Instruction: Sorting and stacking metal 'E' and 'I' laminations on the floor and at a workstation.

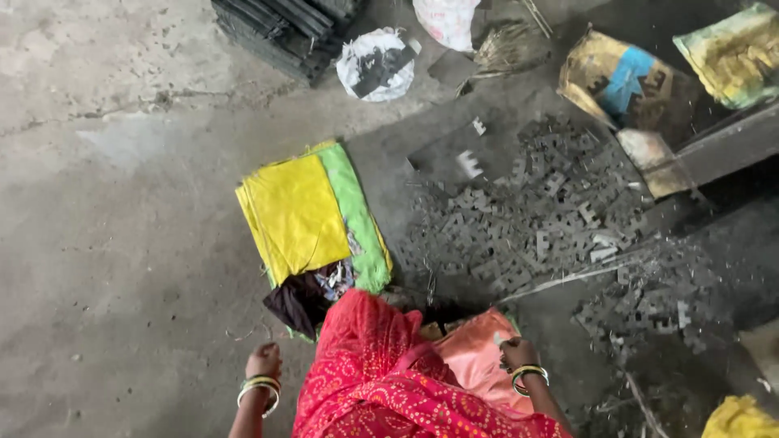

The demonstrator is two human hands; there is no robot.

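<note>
My left hand (264, 361) is closed in a fist low over the bare concrete floor (122, 243), with bangles on the wrist; nothing shows clearly inside it. My right hand (518, 354) is also closed, and a small pale piece (497, 338) sticks out at its fingertips. It hovers at the edge of a pink cloth (471, 357) lying in front of me. Red patterned fabric (373, 373) drapes between my two arms. A heap of dark, flat, notched metal pieces (527, 219) spreads over the floor just beyond my right hand.
A folded yellow and green cloth stack (312, 211) lies ahead on the left. Printed sacks (625, 81) and a metal beam (722, 146) sit at the far right. Black stacked strips (284, 28) and a white bag (375, 65) lie at the top.
</note>
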